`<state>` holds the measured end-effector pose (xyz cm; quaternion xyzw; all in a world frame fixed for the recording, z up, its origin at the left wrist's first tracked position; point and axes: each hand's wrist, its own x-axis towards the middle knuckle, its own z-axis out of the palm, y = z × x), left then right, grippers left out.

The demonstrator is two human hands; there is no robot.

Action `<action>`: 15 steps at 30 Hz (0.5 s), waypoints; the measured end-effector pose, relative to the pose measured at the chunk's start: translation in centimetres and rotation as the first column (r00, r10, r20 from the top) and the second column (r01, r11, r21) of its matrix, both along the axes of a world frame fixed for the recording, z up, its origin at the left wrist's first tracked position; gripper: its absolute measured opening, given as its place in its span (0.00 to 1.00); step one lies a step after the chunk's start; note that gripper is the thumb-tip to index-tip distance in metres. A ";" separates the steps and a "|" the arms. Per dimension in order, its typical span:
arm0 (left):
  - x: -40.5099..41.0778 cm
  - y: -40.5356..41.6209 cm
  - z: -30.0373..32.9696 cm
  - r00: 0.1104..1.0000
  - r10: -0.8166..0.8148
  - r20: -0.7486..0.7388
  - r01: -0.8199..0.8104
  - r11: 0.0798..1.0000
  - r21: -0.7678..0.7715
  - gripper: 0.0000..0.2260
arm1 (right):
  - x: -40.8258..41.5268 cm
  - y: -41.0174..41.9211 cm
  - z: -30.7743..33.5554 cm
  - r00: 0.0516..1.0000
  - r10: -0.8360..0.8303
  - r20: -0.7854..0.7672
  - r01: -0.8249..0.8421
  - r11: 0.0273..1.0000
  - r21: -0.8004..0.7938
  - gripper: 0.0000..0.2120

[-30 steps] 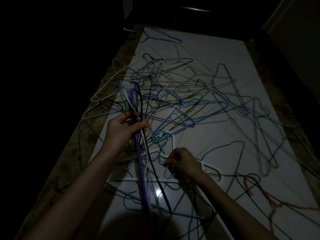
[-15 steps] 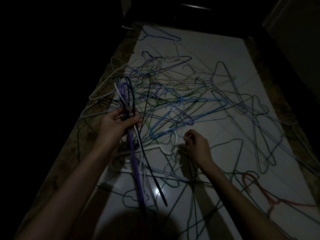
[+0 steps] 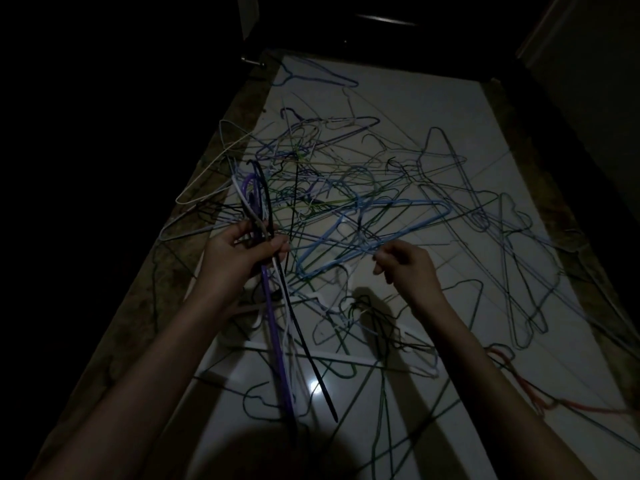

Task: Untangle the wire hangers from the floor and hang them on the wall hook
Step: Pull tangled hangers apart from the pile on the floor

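Wire hangers in many colours (image 3: 363,209) mostly lay tangled on the pale tiled floor (image 3: 433,109). Left hand (image 3: 239,254) gripped a few freed ones; right hand (image 3: 405,268) pinched a thin wire above that floor. No wall hook showed.

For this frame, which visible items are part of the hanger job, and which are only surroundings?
Part of the job:
- left hand gripping a bundle of hangers, purple, white and black
- right hand, fingers curled at thin wire
- tangled pile of hangers
- light blue hanger
- red hanger

Surroundings:
- white floor tiles
- mottled border strip
- dark door

No wall hook shows.
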<state>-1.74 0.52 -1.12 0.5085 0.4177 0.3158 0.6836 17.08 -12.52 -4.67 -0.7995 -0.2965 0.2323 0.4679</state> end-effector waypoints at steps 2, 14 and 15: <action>-0.1 0.1 0.4 1.000 -0.002 -0.005 0.002 1.000 0.016 0.10 | -0.4 0.3 1.2 0.998 0.058 -0.007 -0.058 0.998 -0.009 0.08; -0.5 0.2 1.4 1.000 0.022 0.007 -0.023 0.999 0.026 0.07 | -2.3 0.2 0.8 0.983 0.079 -0.167 -0.102 0.986 -0.131 0.15; -0.4 0.2 1.6 1.000 0.023 0.005 -0.023 0.999 0.028 0.07 | -2.5 0.2 0.9 0.981 0.072 -0.182 -0.094 0.989 -0.114 0.15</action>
